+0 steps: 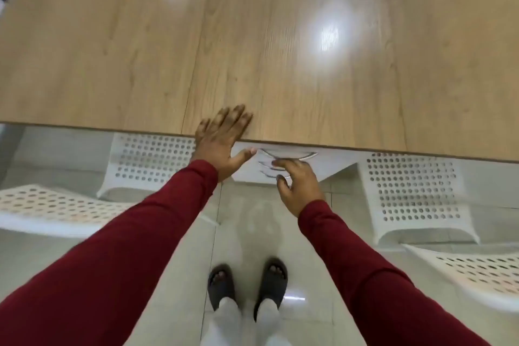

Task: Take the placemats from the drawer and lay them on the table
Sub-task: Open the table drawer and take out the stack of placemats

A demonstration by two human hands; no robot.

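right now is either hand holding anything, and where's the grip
Neither hand clearly holds anything. The left hand lies flat and open on the table edge. The right hand has fingertips at a drawer handle; blur hides whether they grip it.

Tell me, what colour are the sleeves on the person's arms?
Dark red, plain with no pattern. The sleeves show clearly in the head view.

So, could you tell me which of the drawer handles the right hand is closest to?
The right hand curls at the lowest handle; the top handle and middle one sit above its fingertips.
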